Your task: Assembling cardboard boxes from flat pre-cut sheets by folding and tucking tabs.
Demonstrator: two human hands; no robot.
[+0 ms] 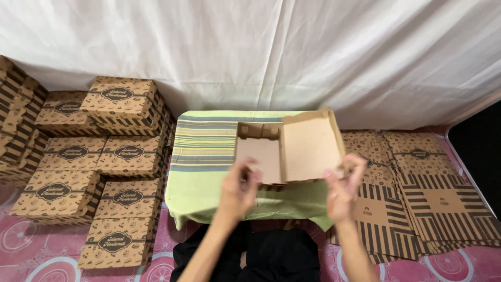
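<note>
A half-folded brown cardboard box point(292, 149) lies open on a small table covered with a green striped cloth point(204, 146). My left hand point(239, 187) is at the box's near left corner, fingers curled against its front wall. My right hand point(343, 185) pinches the flap at the box's near right corner. The box's tray part is on the left and its lid stands raised on the right.
Stacks of finished printed cardboard boxes point(120, 156) fill the floor on the left. A pile of flat unfolded box blanks point(417, 193) lies on the right. A white sheet point(271, 47) hangs behind. The floor mat point(21, 240) is pink.
</note>
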